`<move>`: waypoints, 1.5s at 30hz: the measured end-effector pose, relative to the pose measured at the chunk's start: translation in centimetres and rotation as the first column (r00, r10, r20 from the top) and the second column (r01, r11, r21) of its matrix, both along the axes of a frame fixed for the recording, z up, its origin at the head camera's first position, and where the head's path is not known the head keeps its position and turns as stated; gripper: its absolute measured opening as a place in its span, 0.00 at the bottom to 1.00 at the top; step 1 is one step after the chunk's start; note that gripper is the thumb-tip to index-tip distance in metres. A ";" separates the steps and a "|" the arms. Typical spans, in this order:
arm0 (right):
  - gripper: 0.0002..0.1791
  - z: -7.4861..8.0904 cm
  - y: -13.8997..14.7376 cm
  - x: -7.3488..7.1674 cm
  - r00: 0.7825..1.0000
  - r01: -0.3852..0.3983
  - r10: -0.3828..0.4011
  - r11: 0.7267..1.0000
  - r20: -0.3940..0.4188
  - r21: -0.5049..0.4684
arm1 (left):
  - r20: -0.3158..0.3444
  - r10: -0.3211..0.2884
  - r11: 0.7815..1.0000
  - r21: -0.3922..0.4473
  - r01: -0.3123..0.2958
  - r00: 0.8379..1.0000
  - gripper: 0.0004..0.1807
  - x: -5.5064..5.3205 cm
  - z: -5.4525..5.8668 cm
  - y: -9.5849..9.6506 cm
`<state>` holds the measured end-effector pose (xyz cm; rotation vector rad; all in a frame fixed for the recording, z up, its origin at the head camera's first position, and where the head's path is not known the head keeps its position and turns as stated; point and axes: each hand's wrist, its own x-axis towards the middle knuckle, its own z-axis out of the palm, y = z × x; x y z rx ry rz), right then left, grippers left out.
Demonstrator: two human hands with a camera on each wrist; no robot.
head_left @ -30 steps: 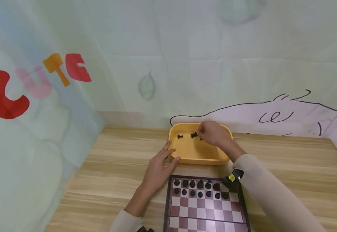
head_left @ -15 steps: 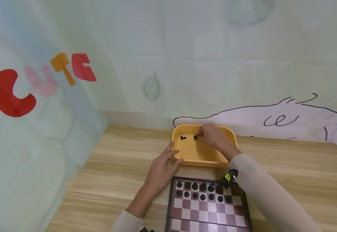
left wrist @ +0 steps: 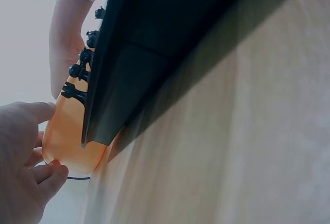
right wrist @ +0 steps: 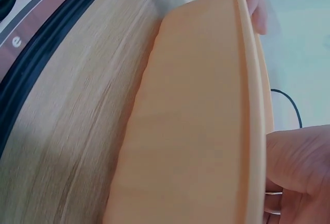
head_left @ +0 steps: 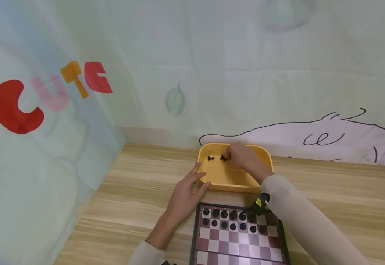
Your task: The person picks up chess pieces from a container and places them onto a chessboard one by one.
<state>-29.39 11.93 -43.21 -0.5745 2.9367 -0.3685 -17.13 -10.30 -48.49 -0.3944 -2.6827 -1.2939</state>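
My left hand (head_left: 185,195) grips the near left corner of a yellow plastic bin (head_left: 218,176), fingers over the rim and thumb at the front wall. In the left wrist view, that hand (left wrist: 23,157) is bent around the bin's end. Inside the bin, my right hand (head_left: 242,158) reaches down with curled fingers. A black chess piece (head_left: 223,158) lies right at its fingertips, and another black chess piece (head_left: 210,158) lies to the left. From the right wrist, the bin wall hides the fingertips, so I cannot tell whether they pinch a piece.
In front of the bin lies a chessboard (head_left: 238,237) with two rows of black chess pieces (head_left: 224,224) standing at its far side. The right forearm (head_left: 305,213) passes over its far right corner. A printed cloth backdrop (head_left: 146,92) rises behind the wooden table (head_left: 123,184).
The right hand has shifted slightly left and lower in the bin, covering more of the pieces there. The left hand stays on the bin's corner. The head view has shifted a little.
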 end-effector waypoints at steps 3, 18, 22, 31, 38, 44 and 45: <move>0.25 -0.1 0.0 0.0 1.000 -0.002 0.002 1.000 0.002 0.005 | 0.001 -0.002 1.000 -0.003 0.002 1.000 0.25 0.0 0.0 0.0; 0.14 -0.1 -0.4 0.4 1.000 0.020 -0.021 0.995 0.009 0.095 | 0.003 -0.010 1.000 -0.012 0.010 1.000 0.25 0.1 0.0 0.3; 0.22 -0.1 -0.6 0.3 1.000 0.009 -0.010 0.993 0.009 0.114 | 0.005 -0.009 1.000 -0.011 0.009 1.000 0.26 0.1 0.0 0.3; 0.29 -0.2 -0.9 0.5 1.000 0.007 -0.004 0.992 -0.023 0.128 | 0.000 -0.021 1.000 -0.009 0.021 1.000 0.26 0.0 -0.2 0.3; 0.29 -0.3 -0.8 0.4 0.999 0.017 -0.013 0.994 -0.039 0.105 | -0.008 -0.019 1.000 -0.013 0.019 1.000 0.26 0.0 0.0 0.2; 0.29 -0.3 -0.7 0.6 0.998 0.031 -0.025 0.995 -0.063 0.095 | -0.017 -0.018 1.000 -0.017 0.018 1.000 0.26 0.0 0.0 0.0; 0.28 -0.3 -0.7 0.6 0.997 0.035 -0.029 0.995 -0.065 0.093 | -0.020 -0.018 1.000 -0.016 0.018 1.000 0.26 -0.1 0.0 0.0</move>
